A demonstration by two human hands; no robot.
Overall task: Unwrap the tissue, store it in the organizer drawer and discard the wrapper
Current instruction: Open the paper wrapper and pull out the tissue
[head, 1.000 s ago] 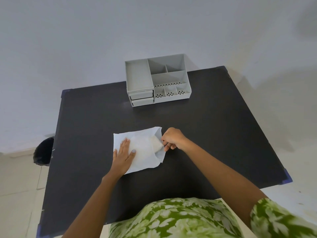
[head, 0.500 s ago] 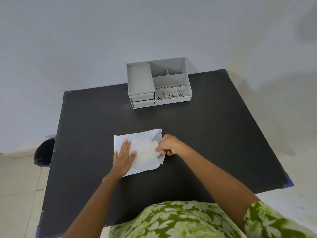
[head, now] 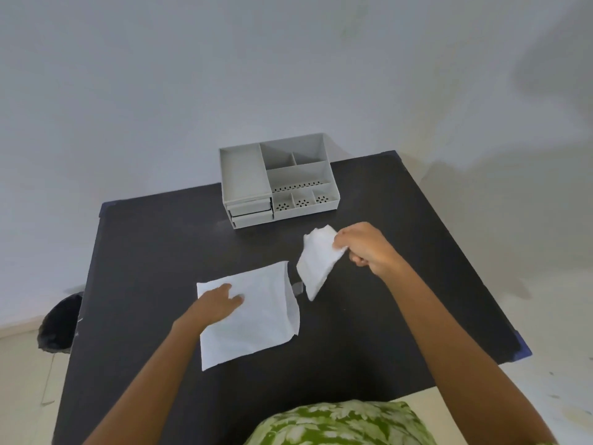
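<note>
A flat white wrapper (head: 256, 319) lies on the black table (head: 160, 239), its open mouth facing right. My left hand (head: 218, 303) rests on the wrapper's left part, pressing it down with fingers bent. My right hand (head: 365, 248) holds a folded white tissue (head: 317, 261) pinched at its upper right corner, lifted off the table just right of the wrapper's mouth. A grey organizer (head: 279, 181) stands at the table's far edge, with two closed drawers (head: 252, 211) stacked at its front left.
A black bin (head: 59, 322) stands on the floor beside the table's left edge. A white wall rises right behind the organizer. Blue corner pads mark the table's corners, one at the right (head: 521, 348).
My right hand has pulled the tissue out of the wrapper's mouth and moved it up and to the right. My left hand has stayed on the wrapper.
</note>
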